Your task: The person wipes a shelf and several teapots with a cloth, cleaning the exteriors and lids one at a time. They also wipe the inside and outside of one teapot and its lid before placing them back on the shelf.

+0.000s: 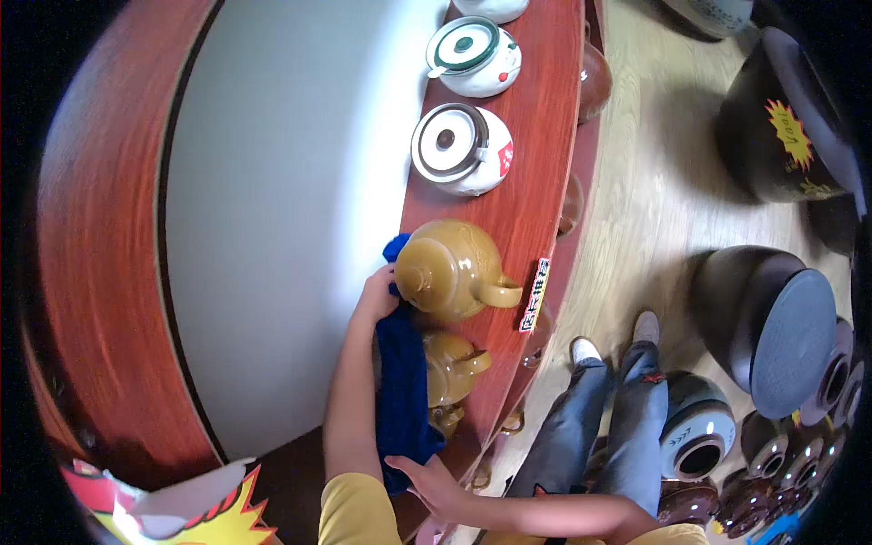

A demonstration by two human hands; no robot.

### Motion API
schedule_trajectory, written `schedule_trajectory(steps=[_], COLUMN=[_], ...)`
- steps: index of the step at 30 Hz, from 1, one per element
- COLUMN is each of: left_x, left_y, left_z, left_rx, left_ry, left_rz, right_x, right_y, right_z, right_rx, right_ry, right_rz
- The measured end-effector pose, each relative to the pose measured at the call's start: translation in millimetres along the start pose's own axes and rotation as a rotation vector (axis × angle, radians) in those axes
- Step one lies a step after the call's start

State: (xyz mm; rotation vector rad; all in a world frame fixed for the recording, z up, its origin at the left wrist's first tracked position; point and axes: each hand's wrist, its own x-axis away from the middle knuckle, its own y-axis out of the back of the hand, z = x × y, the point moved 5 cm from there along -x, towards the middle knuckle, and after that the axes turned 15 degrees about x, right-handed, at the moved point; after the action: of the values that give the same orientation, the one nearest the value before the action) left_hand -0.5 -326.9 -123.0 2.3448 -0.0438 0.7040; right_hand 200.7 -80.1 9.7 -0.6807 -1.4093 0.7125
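A glossy yellow-brown jug [454, 268] with a lid and a handle stands on the red wooden shelf [531, 136]. Behind it, on the wall side, my left hand [377, 292] is closed on a blue cloth [400, 391], its fingertips partly hidden by the jug. The cloth runs down beside a second yellow-brown jug [447, 368], covering part of it. At the cloth's lower end my right hand [431, 486] grips the fabric, thumb on top and the other fingers mostly out of sight.
White lidded jars [495, 150] stand farther along the shelf. A price sign [536, 295] is on its front edge. Large dark pots [763, 318] and smaller glazed jars [699, 436] stand on the wooden floor. A red-yellow sign [227, 518] is at the lower left.
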Motion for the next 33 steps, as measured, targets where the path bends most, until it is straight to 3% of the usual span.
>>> schedule_trajectory(steps=[1,2,4,6,8,10,12,16,19,21,22,24,25,27,31,33], left_x=[15.4,21.7,34.2,39.6,41.7,39.2,30.0,-9.5,-60.1,-64.3,-59.1,-23.3,-10.5,11.0,40.5,48.4], left_y=[1.0,2.5,-0.3,-0.3,0.7,8.5,4.6,-5.6,-14.9,-34.7,-35.3,-22.6,-21.2,-16.5,-14.7,-18.9], left_z=[-10.6,-8.2,13.9,12.5,15.9,-0.6,-52.9,-80.0,10.6,27.3,34.3,-10.4,-19.6,-45.6,-48.2,-46.1], left_rx=[-0.317,-0.314,-0.522,-0.488,-0.456,-0.267,-0.317,-0.282,0.744,1.397,1.397,0.736,0.736,-0.033,-0.147,-0.18], left_ry=[0.059,0.064,0.435,0.406,0.382,-0.094,-0.364,-0.478,0.005,0.371,0.373,0.092,0.094,-0.16,-0.009,0.023], left_rz=[0.033,0.023,0.268,0.189,0.12,-0.182,-0.294,-0.381,-0.103,0.111,0.11,-0.099,-0.099,-0.049,-0.042,0.153], right_x=[5.1,10.7,20.1,26.7,28.3,30.7,33.3,34.5,28.6,35.0,34.4,31.9,30.2,27.8,36.9,36.6], right_y=[1.4,2.0,4.0,12.7,19.0,21.4,21.8,22.2,24.7,27.3,27.4,29.4,29.3,27.0,24.6,25.3], right_z=[-1.8,-2.6,-1.4,4.9,10.2,13.2,20.9,27.0,29.1,39.3,38.7,34.3,30.6,29.3,37.0,37.3], right_rx=[0.011,0.02,0.034,0.195,0.206,0.209,0.131,0.074,0.042,0.124,0.122,0.092,0.091,0.033,0.089,0.091], right_ry=[-0.008,-0.03,-0.048,0.036,-0.023,-0.088,-0.041,-0.141,-0.112,-0.114,-0.115,-0.146,-0.148,-0.063,-0.107,-0.063], right_rz=[0.003,0.008,0.016,-0.067,-0.06,-0.057,-0.051,0.027,0.023,0.049,0.05,0.027,0.028,0.036,0.022,0.024])
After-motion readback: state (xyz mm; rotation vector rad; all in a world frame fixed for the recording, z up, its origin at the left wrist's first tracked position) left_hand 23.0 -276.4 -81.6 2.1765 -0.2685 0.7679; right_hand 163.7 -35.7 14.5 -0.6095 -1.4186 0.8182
